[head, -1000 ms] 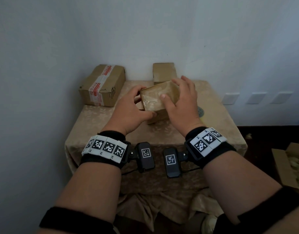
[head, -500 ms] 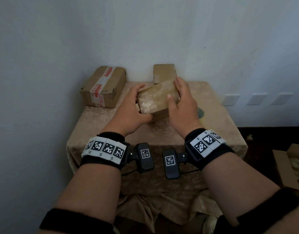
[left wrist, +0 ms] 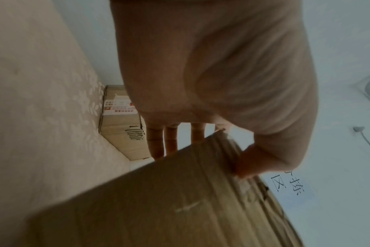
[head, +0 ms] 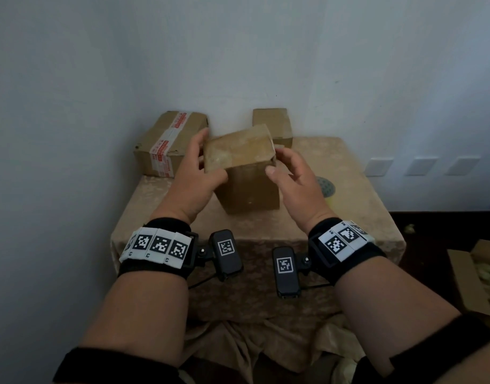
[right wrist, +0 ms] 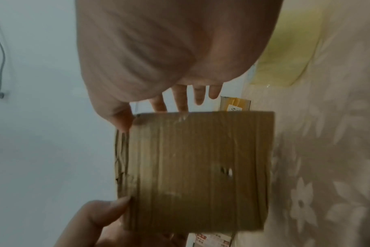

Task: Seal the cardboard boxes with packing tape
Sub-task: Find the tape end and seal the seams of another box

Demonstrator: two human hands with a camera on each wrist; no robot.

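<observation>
Head view, listed left to right. Taped box [head: 171, 144]: brown cardboard, flaps closed under a white strip with red print, at the back left corner of the table, overhanging its left edge. Left hand [head: 195, 176]: thumb pressed on the near top edge of the held box, fingers wrapped along its left side, grasping it. Small box [head: 245, 169]: plain brown cardboard, standing on end at mid-table, tilted slightly, top face glossy and wrinkled with clear tape; contents hidden. Right hand [head: 293, 178]: fingers loosely spread and relaxed beside the small box's right edge, not closed round it; contact at the fingertips unclear. Third box [head: 272, 124]: plain cardboard, closed, against the wall behind the small box. Tape roll [head: 325, 187]: partly hidden behind the right hand, flat on the cloth. Open carton [head: 476, 275]: on the floor at far right, pale loose filling inside.

Table [head: 363, 217]: covered in a beige floral cloth hanging in folds at the front. Pale wall behind, three wall plates [head: 421, 166] at right, dark floor.
</observation>
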